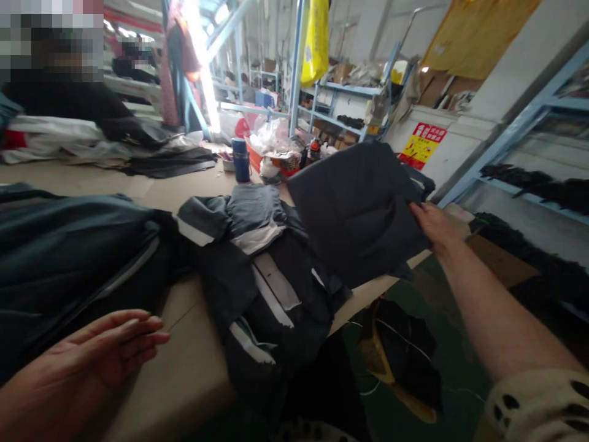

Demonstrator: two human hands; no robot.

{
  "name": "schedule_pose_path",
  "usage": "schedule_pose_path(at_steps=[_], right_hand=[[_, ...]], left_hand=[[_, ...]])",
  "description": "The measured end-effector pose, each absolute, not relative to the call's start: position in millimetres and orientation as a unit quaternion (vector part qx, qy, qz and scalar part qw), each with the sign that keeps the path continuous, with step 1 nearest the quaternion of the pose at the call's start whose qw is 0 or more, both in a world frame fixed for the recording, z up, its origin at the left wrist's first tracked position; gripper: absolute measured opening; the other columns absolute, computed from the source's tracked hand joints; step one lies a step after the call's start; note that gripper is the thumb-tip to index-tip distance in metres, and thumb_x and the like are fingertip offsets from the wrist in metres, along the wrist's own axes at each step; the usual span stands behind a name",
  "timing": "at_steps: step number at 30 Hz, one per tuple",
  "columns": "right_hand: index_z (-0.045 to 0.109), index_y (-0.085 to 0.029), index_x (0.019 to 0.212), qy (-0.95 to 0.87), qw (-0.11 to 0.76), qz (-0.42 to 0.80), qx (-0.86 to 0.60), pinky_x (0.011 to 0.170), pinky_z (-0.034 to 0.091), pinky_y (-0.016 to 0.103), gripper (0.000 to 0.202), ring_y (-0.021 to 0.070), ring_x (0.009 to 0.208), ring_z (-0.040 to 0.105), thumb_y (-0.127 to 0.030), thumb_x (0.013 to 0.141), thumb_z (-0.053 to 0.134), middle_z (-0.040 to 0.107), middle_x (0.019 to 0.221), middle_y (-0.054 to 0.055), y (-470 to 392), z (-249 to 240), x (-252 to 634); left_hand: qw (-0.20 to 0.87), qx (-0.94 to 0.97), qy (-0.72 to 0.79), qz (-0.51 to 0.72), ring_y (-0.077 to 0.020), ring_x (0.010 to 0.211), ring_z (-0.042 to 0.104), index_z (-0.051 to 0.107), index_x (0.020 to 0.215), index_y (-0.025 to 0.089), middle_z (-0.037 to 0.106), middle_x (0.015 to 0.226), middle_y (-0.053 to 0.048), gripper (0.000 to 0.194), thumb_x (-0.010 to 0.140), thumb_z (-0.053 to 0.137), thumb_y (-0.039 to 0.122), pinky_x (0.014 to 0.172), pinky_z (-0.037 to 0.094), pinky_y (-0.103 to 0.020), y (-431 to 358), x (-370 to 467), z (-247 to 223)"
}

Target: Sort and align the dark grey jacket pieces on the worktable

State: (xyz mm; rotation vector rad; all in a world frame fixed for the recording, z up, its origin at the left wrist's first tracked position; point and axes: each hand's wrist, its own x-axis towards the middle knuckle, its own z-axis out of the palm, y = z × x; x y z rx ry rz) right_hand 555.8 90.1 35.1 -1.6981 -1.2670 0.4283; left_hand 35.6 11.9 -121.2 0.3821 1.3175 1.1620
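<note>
Dark fabric piece (359, 209) pinched in right hand (432, 226), well apart from flat, unclenched left hand (115, 344).

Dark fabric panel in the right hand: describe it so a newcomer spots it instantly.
Start at the tan worktable and go to its right edge, past the heap of dark garments with pale reflective strips. The dark fabric panel is lifted above that edge, gripped at its right side by the right hand. Unlike the heap, it is plain, stripeless and held up flat.
</note>
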Motion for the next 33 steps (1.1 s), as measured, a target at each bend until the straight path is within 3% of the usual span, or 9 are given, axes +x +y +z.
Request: schedule_pose_path(at_steps=[4, 7, 10, 12, 15, 19, 23, 29, 33], right_hand=[[0.059, -0.023, 0.081, -0.472, 0.424, 0.011, -0.773, 0.084, 0.045, 0.051, 0.01, 0.0281, 0.087, 0.061, -0.032, 0.077, 0.06, 0.064, 0.089, 0.015, 104, 19, 617], [0.06, -0.019, 0.098, -0.527, 0.389, -0.089, -0.75, 0.097, 0.036, 0.056, 0.026, 0.0356, 0.109, 0.053, -0.027, 0.073, 0.062, 0.057, 0.113, 0.022, 111, -2, 602], [0.061, -0.015, 0.109, -0.675, 0.335, -0.047, -0.655, 0.085, 0.047, 0.045, 0.034, 0.03, 0.102, 0.058, -0.033, 0.08, 0.056, 0.058, 0.115, 0.022, 109, -25, 530], [0.063, -0.019, 0.107, -0.74, 0.321, 0.014, -0.59, 0.078, 0.051, 0.036, 0.031, 0.0217, 0.091, 0.062, -0.035, 0.082, 0.055, 0.064, 0.105, 0.011, 104, -39, 465], [0.063, -0.018, 0.106, -0.848, 0.301, 0.079, -0.43, 0.088, 0.05, 0.032, 0.023, 0.0174, 0.097, 0.06, -0.025, 0.087, 0.052, 0.064, 0.106, 0.007, 101, -49, 371], [0.057, -0.016, 0.12, -0.936, 0.18, -0.043, -0.3, 0.105, 0.039, 0.04, 0.037, 0.025, 0.118, 0.047, -0.019, 0.083, 0.058, 0.057, 0.125, 0.008, 120, -57, 274], [0.045, -0.016, 0.134, -0.938, 0.072, -0.098, -0.325, 0.107, 0.03, 0.052, 0.051, 0.0339, 0.133, 0.03, -0.018, 0.084, 0.054, 0.037, 0.147, 0.012, 161, -76, 210], [0.066, -0.011, 0.094, -0.91, 0.085, -0.055, -0.402, 0.089, 0.041, 0.05, 0.025, 0.0302, 0.105, 0.055, -0.018, 0.09, 0.043, 0.067, 0.101, 0.015, 198, -90, 188], [0.066, -0.019, 0.103, -0.885, 0.159, -0.009, -0.437, 0.092, 0.04, 0.042, 0.032, 0.024, 0.101, 0.059, -0.033, 0.096, 0.038, 0.069, 0.102, 0.01, 188, -76, 207]], left_hand=[[0.654, 0.194, 0.557, 0.473, -0.0158, 0.072, 0.065, 0.057, 0.089, 0.012, 0.069, 0.077, -0.003, 0.011, 0.079, 0.056, 0.007, 0.066, 0.053, -0.024, 4, 46, -130], [0.679, 0.254, 0.531, 0.439, -0.0163, 0.075, 0.065, 0.056, 0.092, 0.013, 0.068, 0.085, -0.003, 0.017, 0.078, 0.065, 0.017, 0.066, 0.051, -0.024, 1, 57, -145], [0.699, 0.283, 0.507, 0.417, -0.016, 0.075, 0.064, 0.056, 0.091, 0.014, 0.067, 0.089, -0.005, 0.028, 0.074, 0.073, 0.027, 0.065, 0.049, -0.024, 2, 72, -156], [0.699, 0.287, 0.507, 0.416, -0.0151, 0.072, 0.063, 0.056, 0.09, 0.014, 0.067, 0.087, -0.006, 0.031, 0.071, 0.075, 0.03, 0.064, 0.047, -0.024, 7, 80, -157], [0.685, 0.294, 0.503, 0.437, -0.0144, 0.07, 0.062, 0.057, 0.089, 0.013, 0.067, 0.085, -0.006, 0.033, 0.071, 0.075, 0.033, 0.063, 0.047, -0.024, 14, 88, -151], [0.681, 0.292, 0.485, 0.465, -0.0139, 0.069, 0.062, 0.058, 0.089, 0.014, 0.067, 0.083, -0.005, 0.034, 0.068, 0.076, 0.034, 0.062, 0.046, -0.024, 14, 91, -144], [0.689, 0.245, 0.483, 0.482, -0.0142, 0.063, 0.062, 0.057, 0.082, 0.014, 0.066, 0.076, -0.004, 0.039, 0.061, 0.081, 0.037, 0.057, 0.044, -0.023, 2, 94, -154], [0.691, 0.196, 0.467, 0.516, -0.0153, 0.058, 0.061, 0.057, 0.074, 0.014, 0.065, 0.066, -0.004, 0.047, 0.051, 0.086, 0.043, 0.05, 0.039, -0.022, -19, 84, -187], [0.658, 0.216, 0.472, 0.545, -0.0149, 0.057, 0.059, 0.06, 0.072, 0.014, 0.065, 0.065, -0.004, 0.049, 0.048, 0.087, 0.048, 0.049, 0.04, -0.022, -18, 65, -180]])
